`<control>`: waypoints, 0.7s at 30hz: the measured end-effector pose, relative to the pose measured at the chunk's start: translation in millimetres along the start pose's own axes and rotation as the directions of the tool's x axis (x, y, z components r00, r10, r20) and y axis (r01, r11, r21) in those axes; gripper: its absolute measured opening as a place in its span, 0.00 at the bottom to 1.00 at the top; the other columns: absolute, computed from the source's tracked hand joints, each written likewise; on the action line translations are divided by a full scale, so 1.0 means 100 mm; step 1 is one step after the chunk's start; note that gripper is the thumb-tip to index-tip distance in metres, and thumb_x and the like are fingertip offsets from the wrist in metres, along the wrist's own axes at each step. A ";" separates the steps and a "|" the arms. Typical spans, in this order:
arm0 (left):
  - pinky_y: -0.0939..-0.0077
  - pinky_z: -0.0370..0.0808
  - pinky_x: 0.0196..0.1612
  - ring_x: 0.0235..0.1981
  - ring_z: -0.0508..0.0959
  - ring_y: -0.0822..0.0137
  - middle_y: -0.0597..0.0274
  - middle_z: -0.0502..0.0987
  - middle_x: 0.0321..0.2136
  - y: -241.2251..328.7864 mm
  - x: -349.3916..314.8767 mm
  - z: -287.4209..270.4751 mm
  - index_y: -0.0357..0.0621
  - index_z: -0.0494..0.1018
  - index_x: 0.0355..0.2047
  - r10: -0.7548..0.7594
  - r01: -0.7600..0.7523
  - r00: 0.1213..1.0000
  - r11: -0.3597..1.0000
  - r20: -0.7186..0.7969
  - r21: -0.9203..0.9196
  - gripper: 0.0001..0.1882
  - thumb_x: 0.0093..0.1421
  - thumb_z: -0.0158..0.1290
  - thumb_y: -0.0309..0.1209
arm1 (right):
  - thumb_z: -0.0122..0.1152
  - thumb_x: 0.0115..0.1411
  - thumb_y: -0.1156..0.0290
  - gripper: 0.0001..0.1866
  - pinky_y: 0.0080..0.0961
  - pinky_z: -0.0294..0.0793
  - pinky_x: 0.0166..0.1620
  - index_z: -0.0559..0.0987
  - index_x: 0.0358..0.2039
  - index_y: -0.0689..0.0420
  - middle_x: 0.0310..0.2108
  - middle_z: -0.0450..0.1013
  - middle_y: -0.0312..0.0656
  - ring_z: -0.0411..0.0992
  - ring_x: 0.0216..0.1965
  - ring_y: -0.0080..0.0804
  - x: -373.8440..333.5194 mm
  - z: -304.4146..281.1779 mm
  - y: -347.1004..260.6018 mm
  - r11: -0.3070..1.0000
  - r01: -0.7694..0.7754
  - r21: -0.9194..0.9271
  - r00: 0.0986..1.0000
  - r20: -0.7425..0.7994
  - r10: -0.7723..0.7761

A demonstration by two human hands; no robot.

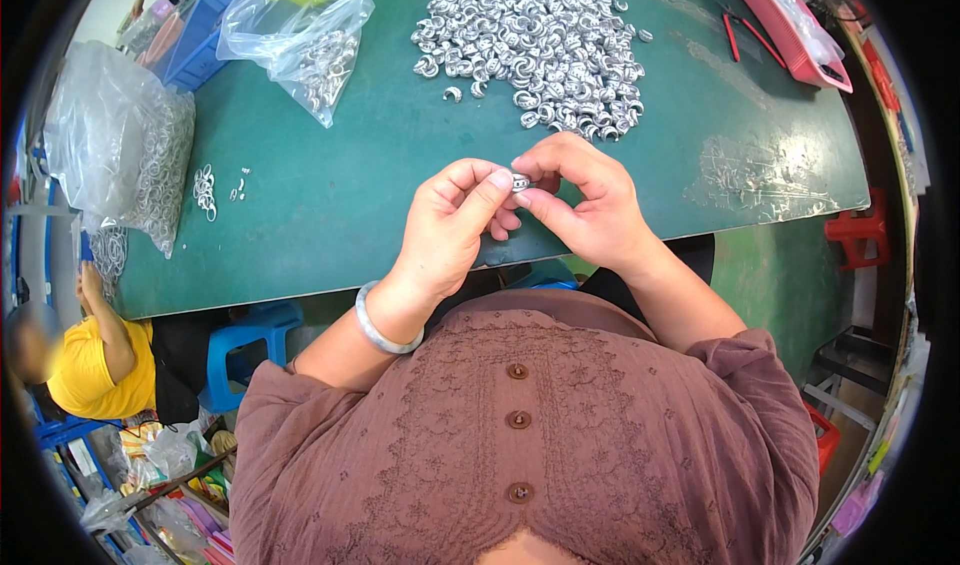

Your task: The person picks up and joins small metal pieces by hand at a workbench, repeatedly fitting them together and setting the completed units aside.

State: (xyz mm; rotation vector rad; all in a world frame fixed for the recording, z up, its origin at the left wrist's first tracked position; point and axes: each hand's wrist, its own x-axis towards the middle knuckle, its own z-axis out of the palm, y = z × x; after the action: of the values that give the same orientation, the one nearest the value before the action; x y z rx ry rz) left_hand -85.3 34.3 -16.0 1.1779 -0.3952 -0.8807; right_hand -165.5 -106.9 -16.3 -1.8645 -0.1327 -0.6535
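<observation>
Just above the table's near edge, my left hand (448, 227) and my right hand (592, 207) meet. Both pinch one small silver curved metal piece (519, 184) with dark markings between thumbs and fingertips. Parts of it are hidden by the fingers. Beyond the hands lies a large heap of similar silver C-shaped pieces (540, 40), with a loose curved piece (452, 95) at its near left side. To the left, a few thin silver rings (205, 193) lie together, beside some tiny silver bits (239, 187).
On the green table (320, 205) stand a clear bag of rings (160, 165) and an open plastic bag (300, 40) at the left. Red-handled pliers (752, 37) lie by a pink basket (790, 25) at far right. A person in yellow (95, 365) sits at the left.
</observation>
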 end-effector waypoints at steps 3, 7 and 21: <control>0.86 0.68 0.26 0.22 0.71 0.77 0.65 0.74 0.25 0.03 -0.01 -0.01 0.39 0.70 0.32 -0.040 0.040 0.999 0.998 0.002 -0.053 0.08 0.57 0.48 0.32 | 0.57 0.45 0.84 0.12 0.16 0.67 0.27 0.73 0.33 0.62 0.28 0.67 0.38 0.67 0.26 0.22 0.00 0.01 -0.01 1.000 -0.009 0.013 1.000 -0.006 0.009; 0.85 0.69 0.28 0.24 0.72 0.76 0.64 0.74 0.26 0.04 -0.01 -0.02 0.38 0.70 0.33 -0.075 0.076 0.997 0.993 0.016 -0.088 0.08 0.56 0.49 0.29 | 0.58 0.44 0.85 0.15 0.17 0.68 0.27 0.72 0.35 0.62 0.29 0.67 0.39 0.67 0.26 0.23 0.00 0.01 0.00 0.999 -0.005 0.032 1.000 -0.017 0.006; 0.81 0.72 0.34 0.32 0.73 0.74 0.61 0.73 0.32 -0.14 0.04 -0.08 0.38 0.68 0.36 0.109 -0.108 0.992 0.994 0.058 -0.032 0.07 0.56 0.47 0.23 | 0.57 0.46 0.81 0.13 0.17 0.65 0.27 0.72 0.35 0.61 0.29 0.68 0.40 0.65 0.27 0.26 0.01 0.09 0.00 0.987 0.027 -0.159 0.999 0.043 -0.020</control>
State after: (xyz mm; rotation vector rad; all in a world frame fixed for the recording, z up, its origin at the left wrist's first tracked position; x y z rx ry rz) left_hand -82.7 34.9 -32.4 1.0953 -0.4891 -0.8255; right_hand -161.0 -98.7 -18.2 -2.0340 -0.1332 -0.6580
